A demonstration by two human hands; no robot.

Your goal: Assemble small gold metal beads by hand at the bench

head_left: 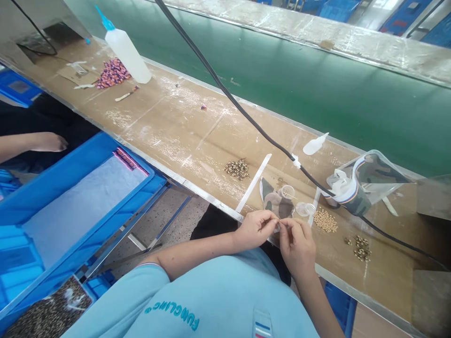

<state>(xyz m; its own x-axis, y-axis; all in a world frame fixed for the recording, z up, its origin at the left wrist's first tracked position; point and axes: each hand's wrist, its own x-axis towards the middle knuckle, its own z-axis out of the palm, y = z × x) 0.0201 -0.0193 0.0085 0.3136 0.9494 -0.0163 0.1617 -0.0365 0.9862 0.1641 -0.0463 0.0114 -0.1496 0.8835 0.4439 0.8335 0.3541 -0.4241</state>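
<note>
My left hand (pixel 256 229) and my right hand (pixel 298 239) meet at the table's front edge, fingertips pinched together. Whatever lies between them is too small to make out. Just beyond them is a camouflage-patterned piece (pixel 276 202), with a small clear round cup (pixel 287 191) and a clear lid (pixel 305 209) by it. A pile of tan bead-like pieces (pixel 325 220) lies right of my right hand. Farther right is a cluster of small dark and gold pieces (pixel 362 249). Another such pile (pixel 237 169) sits to the left, past a white strip (pixel 253 183).
A black cable (pixel 218 82) crosses above the table. A camouflage and clear plastic visor-like item (pixel 355 185) stands at right. At far left are a white squeeze bottle (pixel 128 54) and pink-purple pieces (pixel 112 73). A blue crate (pixel 88 197) and another person's hand (pixel 47 142) are at left.
</note>
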